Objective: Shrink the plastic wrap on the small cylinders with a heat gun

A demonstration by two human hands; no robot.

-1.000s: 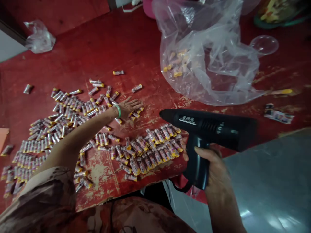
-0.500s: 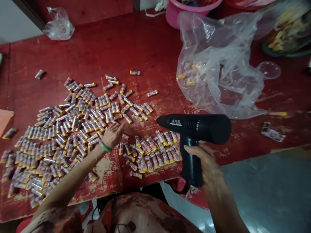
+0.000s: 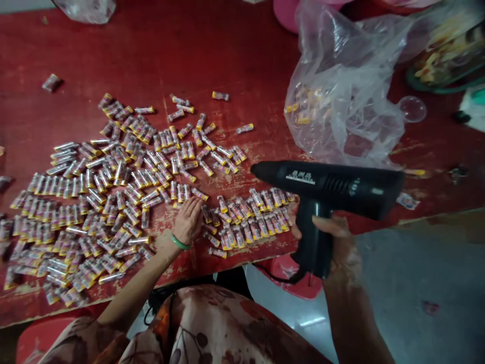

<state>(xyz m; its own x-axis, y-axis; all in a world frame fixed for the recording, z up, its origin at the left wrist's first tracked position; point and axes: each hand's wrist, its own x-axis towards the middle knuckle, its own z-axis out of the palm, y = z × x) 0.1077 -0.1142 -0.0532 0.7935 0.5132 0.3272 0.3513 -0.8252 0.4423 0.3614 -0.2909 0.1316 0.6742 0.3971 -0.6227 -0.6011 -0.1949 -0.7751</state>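
Note:
In my right hand point(image 3: 337, 237) is a black heat gun point(image 3: 329, 184), gripped round its handle, with the nozzle facing left above the table. My left hand point(image 3: 189, 220), with a green bangle point(image 3: 179, 242) at the wrist, lies low over the table with its fingers stretched out. Its fingertips reach the left end of a smaller group of wrapped tubes point(image 3: 248, 230) with yellow ends, partly covering some of them. Left of that hand spreads a large pile of the same small tubes point(image 3: 113, 184), some in rows and others loose.
A clear plastic bag point(image 3: 348, 101) with a few tubes inside lies at the back right. Behind it stand a pink basin point(image 3: 286, 15) and a green-rimmed container point(image 3: 443, 83). Single tubes, one of them point(image 3: 221, 96), lie behind the pile. A red stool point(image 3: 299, 283) is below the table point(image 3: 242, 55).
My left hand has moved from the edge of the large pile towards me and right, to the smaller group. The heat gun has shifted right and turned slightly. The view has tilted downward.

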